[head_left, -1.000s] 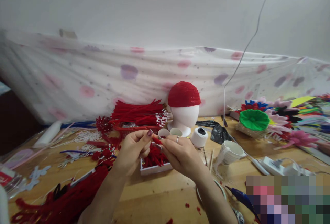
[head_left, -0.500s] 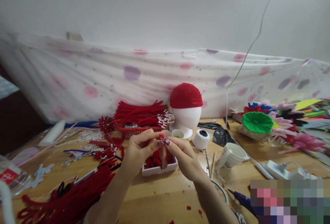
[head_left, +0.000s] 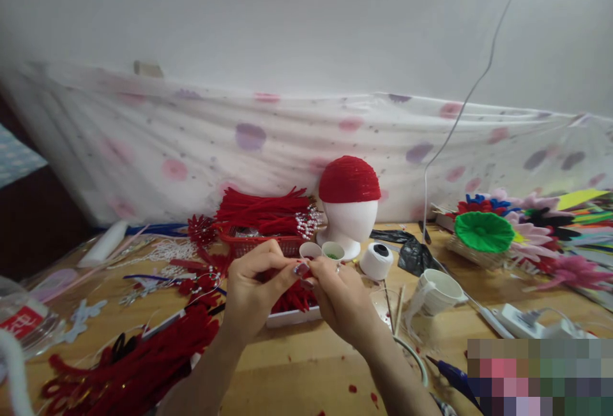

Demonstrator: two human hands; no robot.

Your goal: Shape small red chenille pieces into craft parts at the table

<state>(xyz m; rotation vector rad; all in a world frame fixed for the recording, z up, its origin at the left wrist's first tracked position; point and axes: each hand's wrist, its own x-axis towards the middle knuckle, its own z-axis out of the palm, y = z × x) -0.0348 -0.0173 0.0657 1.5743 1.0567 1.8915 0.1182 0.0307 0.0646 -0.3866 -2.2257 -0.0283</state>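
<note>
My left hand (head_left: 255, 291) and right hand (head_left: 342, 304) met at the fingertips, both pinched narrow on a red piece (head_left: 303, 264), mostly hidden by them, near the white box (head_left: 293, 319). Cups (head_left: 332, 247) and a red-capped head (head_left: 348, 215) stood beyond.

Left hand (head_left: 258, 285), right hand (head_left: 342, 301) (fingertips (head_left: 301, 269) together)

Cannot make out anything pinched between left hand (head_left: 256, 283) and right hand (head_left: 342, 304). Cannot see white tray (head_left: 292, 320) whole behind them. Cannot trace blue tool (head_left: 454, 376) into pixelated corner (head_left: 541, 378), nor clear bottle (head_left: 46, 332) past left edge.
</note>
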